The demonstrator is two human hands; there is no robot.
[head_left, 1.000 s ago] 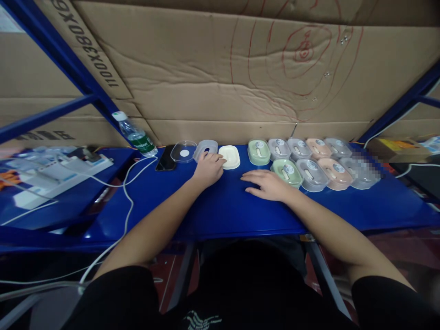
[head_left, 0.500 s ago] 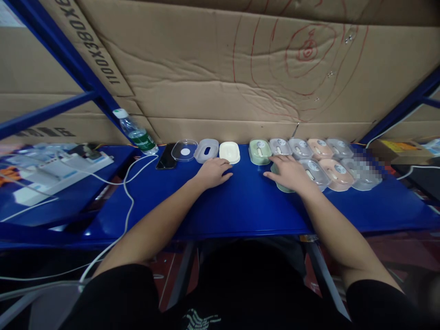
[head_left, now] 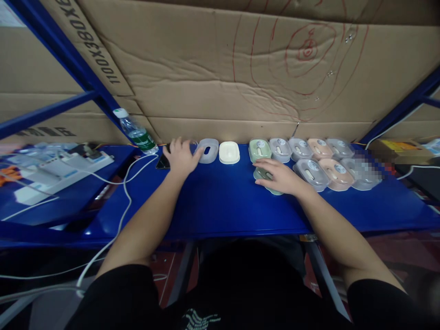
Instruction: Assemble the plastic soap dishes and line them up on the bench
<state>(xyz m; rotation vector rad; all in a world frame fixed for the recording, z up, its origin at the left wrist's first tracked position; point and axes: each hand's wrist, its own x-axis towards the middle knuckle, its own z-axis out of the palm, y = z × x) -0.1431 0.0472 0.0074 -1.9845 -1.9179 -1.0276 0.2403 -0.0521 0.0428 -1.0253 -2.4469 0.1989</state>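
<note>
My left hand (head_left: 181,158), fingers spread, lies over a round clear lid (head_left: 194,145), which it mostly covers. Just right of it are a pale lilac piece with an oval slot (head_left: 208,151) and a cream square dish (head_left: 229,152). My right hand (head_left: 277,176) is wrapped round a green lidded box (head_left: 263,173), partly hidden under the fingers. Behind that hand stands another green box (head_left: 260,150), beside a grey box (head_left: 280,149). More grey and peach boxes, such as a peach one (head_left: 337,174), form two rows to the right.
A water bottle (head_left: 139,135) leans at the back left, by a black phone (head_left: 162,161) partly under my left hand. White cables cross the blue table (head_left: 220,206) on the left, near a power strip (head_left: 58,176). Cardboard (head_left: 192,68) stands behind.
My left hand has moved left from the cream dish to the clear lid. My right hand has shifted left and slightly nearer, and the green box under it has moved left too.
</note>
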